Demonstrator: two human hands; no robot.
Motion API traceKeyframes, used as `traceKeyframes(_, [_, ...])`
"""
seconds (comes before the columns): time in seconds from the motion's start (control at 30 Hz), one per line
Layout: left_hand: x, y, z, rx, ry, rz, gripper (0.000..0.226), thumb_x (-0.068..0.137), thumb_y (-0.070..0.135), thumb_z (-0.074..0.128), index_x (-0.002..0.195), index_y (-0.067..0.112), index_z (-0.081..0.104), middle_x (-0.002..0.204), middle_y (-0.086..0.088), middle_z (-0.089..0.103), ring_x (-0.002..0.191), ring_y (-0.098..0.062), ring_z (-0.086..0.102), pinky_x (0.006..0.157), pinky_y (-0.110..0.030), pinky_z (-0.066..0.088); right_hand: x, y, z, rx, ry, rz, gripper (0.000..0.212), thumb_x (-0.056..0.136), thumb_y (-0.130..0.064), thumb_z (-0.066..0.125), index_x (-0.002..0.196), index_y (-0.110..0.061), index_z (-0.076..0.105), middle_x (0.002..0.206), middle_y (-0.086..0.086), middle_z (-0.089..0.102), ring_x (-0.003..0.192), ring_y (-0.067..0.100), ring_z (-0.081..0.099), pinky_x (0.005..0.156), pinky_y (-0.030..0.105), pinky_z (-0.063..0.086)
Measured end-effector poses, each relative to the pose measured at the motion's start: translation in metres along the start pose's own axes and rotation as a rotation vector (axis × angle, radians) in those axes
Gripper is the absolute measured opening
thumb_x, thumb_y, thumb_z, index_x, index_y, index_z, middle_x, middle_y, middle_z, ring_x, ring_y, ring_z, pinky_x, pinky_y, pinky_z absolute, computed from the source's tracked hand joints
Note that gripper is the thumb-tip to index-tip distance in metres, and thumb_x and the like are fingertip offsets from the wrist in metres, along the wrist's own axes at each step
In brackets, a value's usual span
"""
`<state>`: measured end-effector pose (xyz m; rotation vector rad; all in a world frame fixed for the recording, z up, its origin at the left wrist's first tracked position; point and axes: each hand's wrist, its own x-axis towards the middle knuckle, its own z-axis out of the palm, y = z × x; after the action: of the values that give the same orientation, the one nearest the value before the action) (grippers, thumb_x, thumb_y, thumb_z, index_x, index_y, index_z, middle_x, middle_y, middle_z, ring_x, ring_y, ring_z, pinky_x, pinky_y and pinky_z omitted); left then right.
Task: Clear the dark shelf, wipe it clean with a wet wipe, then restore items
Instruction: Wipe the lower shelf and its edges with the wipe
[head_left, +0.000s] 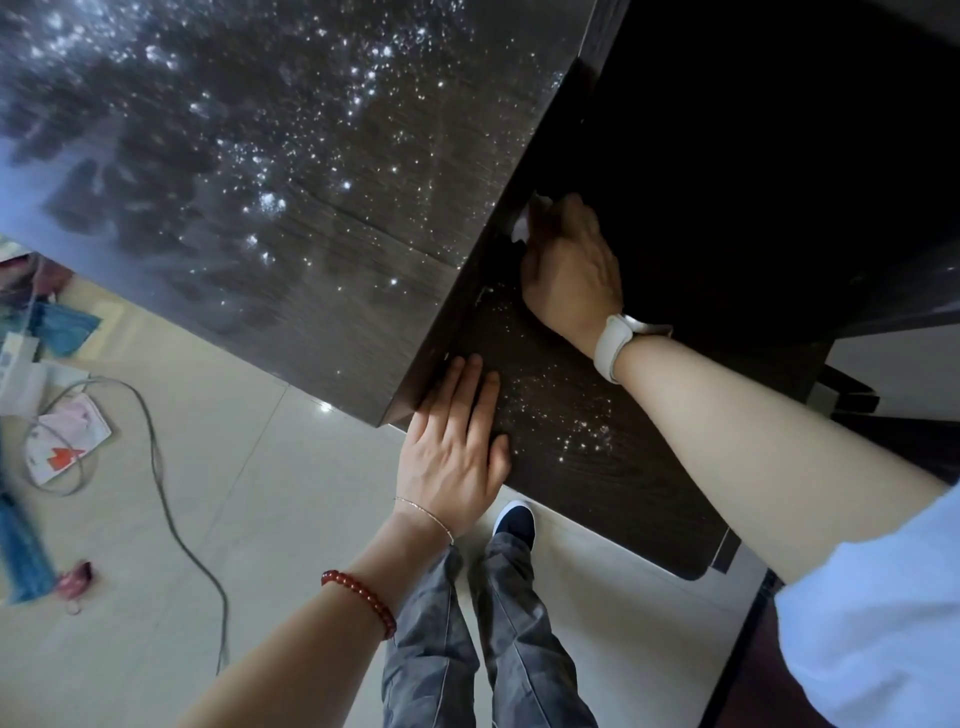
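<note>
The dark wood-grain shelf (597, 467) runs from the middle of the head view toward the lower right, and nothing stands on it. Shiny wet specks dot its front part. My right hand (569, 265) reaches deep into the shaded back of the shelf and presses a white wet wipe (523, 221) against the left inner wall. Only a corner of the wipe shows past my fingers. My left hand (452, 447) lies flat on the shelf's front left corner, fingers together, holding nothing.
A tall dark glossy cabinet side (291, 171) fills the upper left. On the tiled floor (249, 493) at left lie a grey cable (166, 499), a white packet (67, 436), blue cloth (21, 545) and a small red item (77, 574). My legs stand below the shelf.
</note>
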<state>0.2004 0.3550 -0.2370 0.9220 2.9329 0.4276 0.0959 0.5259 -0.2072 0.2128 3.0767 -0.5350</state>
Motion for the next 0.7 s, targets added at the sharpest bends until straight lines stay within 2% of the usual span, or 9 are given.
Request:
traceKeyframes(0.13, [-0.006, -0.003, -0.009, -0.007, -0.047, 0.041, 0.051, 0.09, 0.025, 0.037, 0.13, -0.006, 0.041, 0.136, -0.025, 0.043, 0.133, -0.031, 0.026, 0.113, -0.041, 0.019, -0.035, -0.008, 0.006, 0.073, -0.102, -0.21, 0.047, 0.077, -0.003, 0.049, 0.123, 0.006, 0.049, 0.103, 0.027, 0.056, 0.091, 0.041, 0.053, 0.075, 0.043, 0.047])
traceKeyframes(0.23, [-0.028, -0.011, -0.016, 0.0, -0.075, 0.062, 0.05, 0.087, 0.021, 0.04, 0.13, -0.004, 0.041, 0.134, -0.024, 0.046, 0.133, -0.03, 0.029, 0.112, -0.042, 0.021, -0.071, -0.019, 0.013, -0.001, -0.19, -0.449, 0.046, 0.065, -0.005, 0.058, 0.111, -0.002, 0.061, 0.089, 0.016, 0.062, 0.076, 0.035, 0.057, 0.069, 0.036, 0.041])
traceKeyframes(0.3, [-0.044, -0.019, -0.018, 0.004, -0.091, 0.043, 0.05, 0.086, 0.021, 0.041, 0.131, -0.002, 0.038, 0.134, -0.023, 0.047, 0.132, -0.03, 0.03, 0.111, -0.042, 0.022, -0.075, -0.019, 0.009, -0.055, -0.246, -0.515, 0.046, 0.062, -0.004, 0.066, 0.108, -0.009, 0.064, 0.088, 0.013, 0.062, 0.076, 0.033, 0.058, 0.067, 0.033, 0.043])
traceKeyframes(0.4, [-0.056, -0.027, -0.022, 0.033, -0.097, 0.008, 0.049, 0.087, 0.02, 0.038, 0.132, 0.002, 0.035, 0.135, -0.021, 0.047, 0.131, -0.03, 0.03, 0.111, -0.042, 0.02, -0.055, -0.01, 0.002, -0.008, -0.19, -0.344, 0.048, 0.064, 0.004, 0.065, 0.109, -0.012, 0.062, 0.092, 0.017, 0.059, 0.084, 0.037, 0.055, 0.071, 0.038, 0.039])
traceKeyframes(0.47, [-0.057, -0.028, -0.023, 0.046, -0.093, -0.001, 0.047, 0.087, 0.021, 0.037, 0.131, 0.003, 0.038, 0.134, -0.02, 0.049, 0.13, -0.029, 0.031, 0.111, -0.043, 0.02, -0.036, -0.01, -0.001, -0.018, -0.11, -0.113, 0.051, 0.073, 0.003, 0.059, 0.122, -0.007, 0.053, 0.105, 0.023, 0.055, 0.097, 0.04, 0.051, 0.078, 0.042, 0.04])
traceKeyframes(0.53, [-0.058, -0.03, -0.025, 0.044, -0.088, -0.018, 0.047, 0.086, 0.02, 0.037, 0.129, 0.002, 0.043, 0.133, -0.019, 0.05, 0.129, -0.029, 0.032, 0.109, -0.044, 0.022, -0.033, -0.019, 0.006, -0.03, -0.117, 0.003, 0.056, 0.078, -0.001, 0.053, 0.133, -0.001, 0.04, 0.118, 0.025, 0.05, 0.107, 0.04, 0.045, 0.086, 0.042, 0.036])
traceKeyframes(0.57, [-0.057, -0.031, -0.025, 0.039, -0.084, -0.04, 0.047, 0.086, 0.019, 0.038, 0.128, 0.001, 0.045, 0.133, -0.02, 0.05, 0.129, -0.029, 0.032, 0.109, -0.045, 0.022, -0.039, -0.027, 0.011, -0.01, -0.124, -0.005, 0.056, 0.078, -0.001, 0.049, 0.133, 0.004, 0.038, 0.117, 0.026, 0.05, 0.105, 0.041, 0.046, 0.086, 0.042, 0.035])
traceKeyframes(0.63, [-0.059, -0.034, -0.027, 0.034, -0.076, -0.106, 0.047, 0.085, 0.018, 0.037, 0.128, 0.0, 0.045, 0.133, -0.021, 0.049, 0.128, -0.03, 0.032, 0.108, -0.046, 0.022, -0.068, -0.043, 0.025, 0.031, -0.106, -0.097, 0.052, 0.073, -0.003, 0.039, 0.123, 0.008, 0.048, 0.101, 0.026, 0.058, 0.088, 0.041, 0.054, 0.078, 0.039, 0.034])
traceKeyframes(0.7, [-0.061, -0.036, -0.03, 0.029, -0.076, -0.167, 0.047, 0.085, 0.018, 0.035, 0.129, 0.001, 0.042, 0.133, -0.022, 0.048, 0.129, -0.03, 0.03, 0.108, -0.047, 0.021, -0.104, -0.056, 0.036, 0.032, -0.1, -0.221, 0.052, 0.07, -0.008, 0.033, 0.113, 0.005, 0.058, 0.085, 0.02, 0.061, 0.077, 0.035, 0.054, 0.07, 0.037, 0.035])
